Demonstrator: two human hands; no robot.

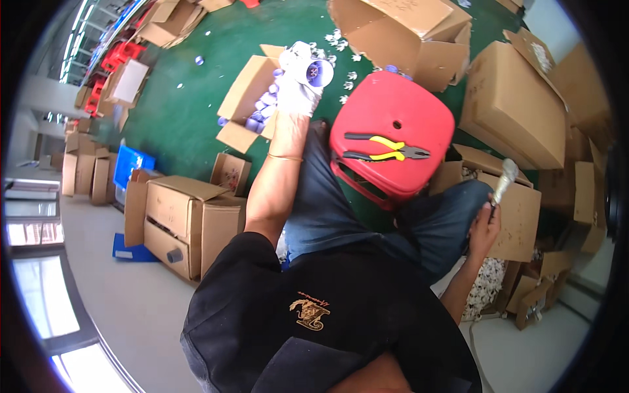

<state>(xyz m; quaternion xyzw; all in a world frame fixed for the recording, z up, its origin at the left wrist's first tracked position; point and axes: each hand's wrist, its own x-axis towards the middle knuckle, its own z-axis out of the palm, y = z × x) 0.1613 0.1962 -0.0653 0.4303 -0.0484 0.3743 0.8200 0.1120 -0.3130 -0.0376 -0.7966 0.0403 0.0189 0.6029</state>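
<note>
My left hand (298, 97), in a white glove, is stretched out over an open cardboard box (237, 88) and closed on a white round cup-shaped part (316, 73) with a lilac inside. Its opening faces up toward me. Several lilac cup-shaped pieces (265, 105) lie in the box below. Out to the right, beside my knee, my bare right hand (485, 226) grips the dark handle of a stick-like tool (504, 181) with a pale, wrapped-looking head pointing up. Pliers (386, 147) with yellow and black handles lie on a red plastic stool (393, 105) between the hands.
Small white claw-shaped pieces (350, 85) are scattered on the green floor (190, 98) beyond the stool. Large cardboard boxes (514, 98) stand at right, with another carton (173, 209) at left. A heap of white pieces (486, 288) lies below my right hand.
</note>
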